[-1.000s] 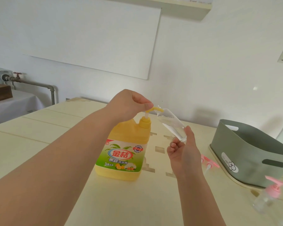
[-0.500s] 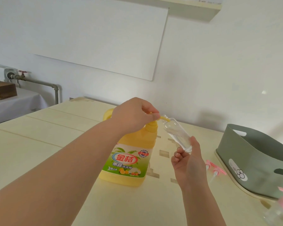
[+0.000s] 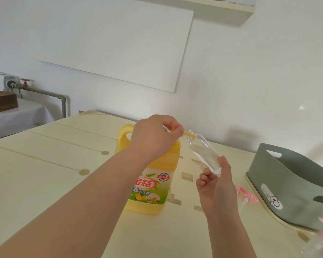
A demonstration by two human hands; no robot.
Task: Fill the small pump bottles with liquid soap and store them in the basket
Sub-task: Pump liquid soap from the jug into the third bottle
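The left hand point(image 3: 155, 136) has a closed grip on the yellow pump nozzle point(image 3: 245, 135); the right hand point(image 3: 215, 189) grips closed around the tilted clear bottle point(image 3: 203, 152), above the cream counter point(image 3: 45, 174) by a white wall point(image 3: 250, 81).

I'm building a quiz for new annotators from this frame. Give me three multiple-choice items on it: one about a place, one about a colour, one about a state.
1. Where does the grey-green basket stand?
A. To the right of the yellow soap jug
B. On top of the jug
C. On the cloth-covered side table

2. What colour are the loose pump heads lying on the table?
A. Blue
B. Pink
C. Black

3. How is the small clear bottle held?
A. Upright on the table
B. Lying inside the basket
C. Tilted in the right hand, mouth at the jug's spout

Answers:
1 A: the basket sits at the table's right side, apart from the jug.
2 B: both pump heads beside the basket are pink.
3 C: the right hand holds it slanted while the left hand grips the pump.
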